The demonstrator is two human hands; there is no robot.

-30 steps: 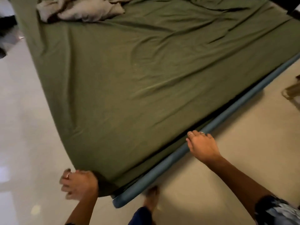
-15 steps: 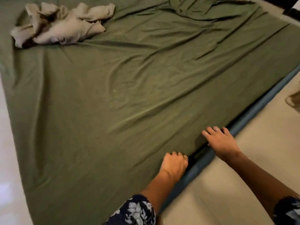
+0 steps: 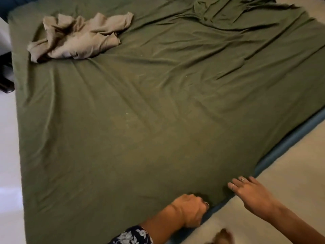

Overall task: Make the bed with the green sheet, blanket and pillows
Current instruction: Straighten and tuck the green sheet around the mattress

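Two hands work the lower edge of the frame: the left hand (image 3: 189,211) grips the sheet (image 3: 158,120) at the mattress edge with curled fingers, while the right hand (image 3: 253,193) lies flat, fingers straight, touching the hem. The sheet covers the bed, wrinkled at upper right. Pulling too hard here could drag the far side loose, I judge. A beige cloth (image 3: 77,37) lies crumpled at upper left. Blue frame (image 3: 288,143) and pale floor (image 3: 290,182) show at right.
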